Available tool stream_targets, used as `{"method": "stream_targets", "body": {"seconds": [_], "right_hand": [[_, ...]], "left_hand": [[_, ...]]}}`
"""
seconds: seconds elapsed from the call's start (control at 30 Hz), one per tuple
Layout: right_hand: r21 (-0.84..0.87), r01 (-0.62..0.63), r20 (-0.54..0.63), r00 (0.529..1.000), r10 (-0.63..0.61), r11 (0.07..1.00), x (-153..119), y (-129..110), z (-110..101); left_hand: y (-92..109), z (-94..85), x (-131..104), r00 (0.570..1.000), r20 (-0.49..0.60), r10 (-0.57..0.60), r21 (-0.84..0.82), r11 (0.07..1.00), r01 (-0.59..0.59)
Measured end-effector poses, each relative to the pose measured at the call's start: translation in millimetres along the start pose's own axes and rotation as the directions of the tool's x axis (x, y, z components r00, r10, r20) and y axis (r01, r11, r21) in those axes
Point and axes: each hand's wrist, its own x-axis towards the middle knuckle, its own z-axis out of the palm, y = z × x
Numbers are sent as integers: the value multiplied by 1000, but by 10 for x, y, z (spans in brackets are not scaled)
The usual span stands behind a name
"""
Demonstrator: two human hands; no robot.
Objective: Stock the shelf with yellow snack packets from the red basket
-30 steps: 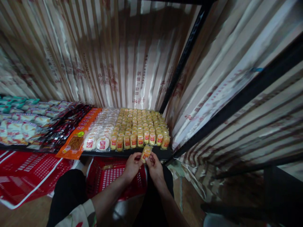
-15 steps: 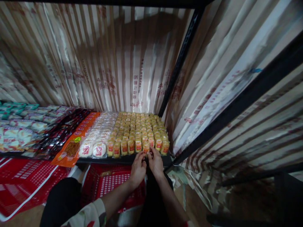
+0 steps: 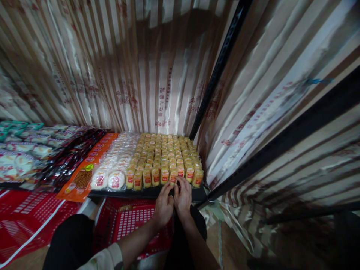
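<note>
Rows of small yellow packets with red labels (image 3: pixel 155 176) stand on a dark shelf. My left hand (image 3: pixel 164 205) and my right hand (image 3: pixel 183 195) meet at the front row, fingers bent together around the lower part of one yellow packet (image 3: pixel 173 174). The fingertips of both hands touch this packet. To the left lie round white packets (image 3: pixel 116 180) in clear wrap, then orange bags (image 3: pixel 80 180) and dark shiny packets (image 3: pixel 67 161).
Red baskets (image 3: pixel 135 221) stand below the shelf edge (image 3: pixel 149 192), one by my knees and one at the left. A dark metal post (image 3: pixel 219 71) rises behind the right end of the rows. Striped printed curtains hang behind and to the right.
Both hands stay at the same packet, with the right fingers drawn closer over its lower front. The view has shifted slightly.
</note>
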Motion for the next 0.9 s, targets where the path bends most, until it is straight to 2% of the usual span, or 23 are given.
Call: {"method": "stream_targets", "body": {"seconds": [0.17,0.4,0.53,0.67,0.73,0.8,0.87,0.9], "right_hand": [[-32,83,-2,997,-83,996,6,39,35],[-20,69,-8,998,-69,997,17,45,38],[-60,74,-66,995,-77,995,35,1,-29],[-40,141,-109,983,-144,989,-14,-106,-136],[16,193,-45,980,-192,981,-102,-190,-167],[94,227,90,968,-235,969,-237,-285,-151],[165,227,277,923,-266,960,-406,-375,-70],[191,212,391,879,-273,958,-495,-411,-2]], "left_hand": [[-108,-14,14,997,-68,19,51,999,-16],[-253,-16,88,997,-74,7,8,1000,-6],[-211,-46,92,996,-89,4,-88,996,-12],[-143,-199,-53,997,-66,51,-108,992,-58],[-189,-295,-183,996,-33,79,-57,995,-81],[-318,-384,-324,998,-7,64,10,998,-64],[-524,-466,-440,999,21,-37,73,997,35],[-648,-510,-480,992,40,-116,101,989,111]]}}
